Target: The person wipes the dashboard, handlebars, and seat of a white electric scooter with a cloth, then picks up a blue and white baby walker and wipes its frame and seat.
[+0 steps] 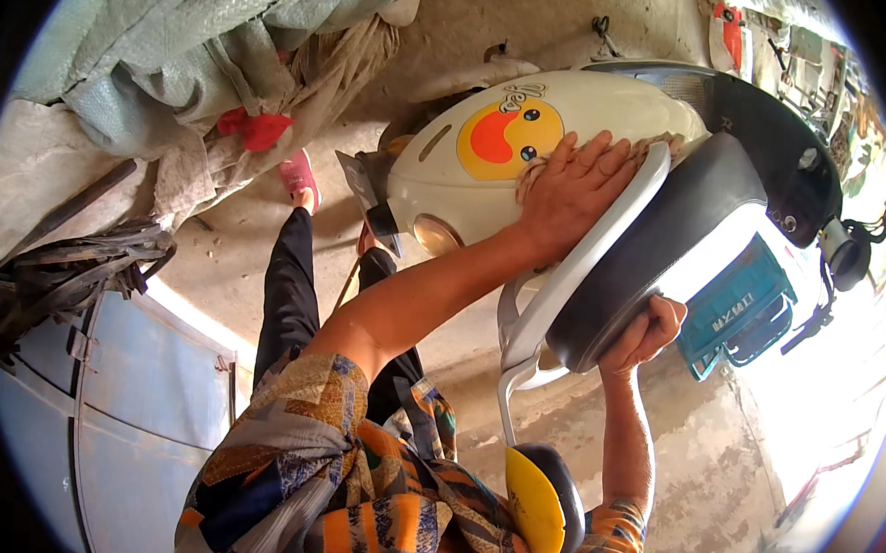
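My left hand [571,197] lies flat on a bunched pale cloth [532,177], pressing it against the white rear body panel [617,109] of a scooter. The cloth shows at both sides of the hand. A yellow duck-face sticker [506,141] sits on the panel just beyond my fingers. With my right hand [644,334] I grip the lower edge of the black scooter seat [663,243], which stands tilted up. Between my two hands runs a pale grab rail [586,261]. A yellow and black backrest pad [535,503] hangs close to my chest.
Beyond the seat are the scooter's black front shield [780,144] and a teal plastic piece [742,307] bearing writing. Woven sacks [177,45] and a bundle of dark strips [75,265] are piled at left, above a blue metal cabinet [153,366]. Concrete floor [218,265] surrounds my feet.
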